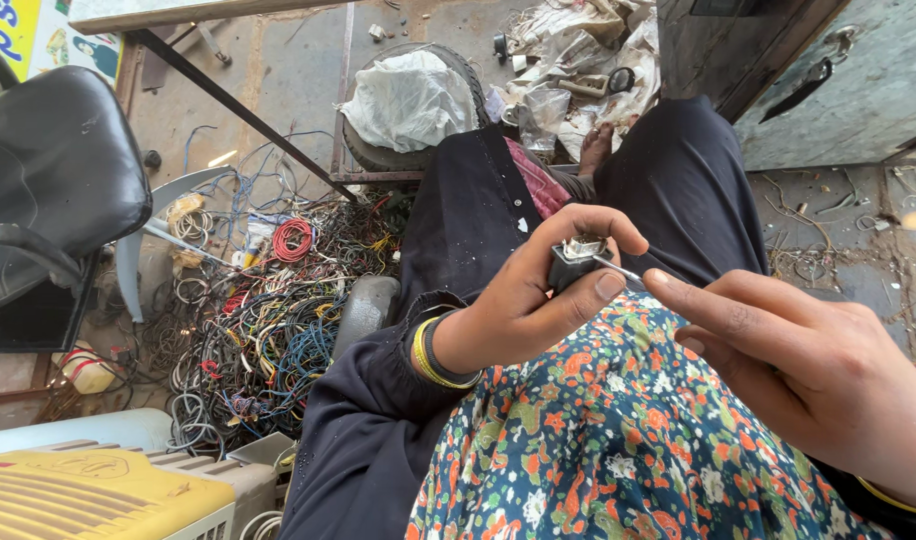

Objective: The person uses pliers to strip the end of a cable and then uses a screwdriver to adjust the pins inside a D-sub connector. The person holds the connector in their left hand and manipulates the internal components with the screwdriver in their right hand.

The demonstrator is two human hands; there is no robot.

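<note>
My left hand [523, 295] grips a small black connector with a metal face [576, 258] between thumb and fingers, held above my lap. My right hand [798, 365] comes in from the right and holds a thin metal tool [618, 270] whose tip touches the connector's metal end. A yellow bangle and a dark band sit on my left wrist [430, 352]. Below the hands lies my floral dress [608, 440], and dark trousers [678, 180] cover my legs.
A big tangle of coloured wires [268, 330] covers the floor at left. A black chair [48, 170] stands far left, a yellow and grey casing [98, 495] at bottom left. A tyre with white cloth [408, 100] and scrap paper [578, 60] lie ahead.
</note>
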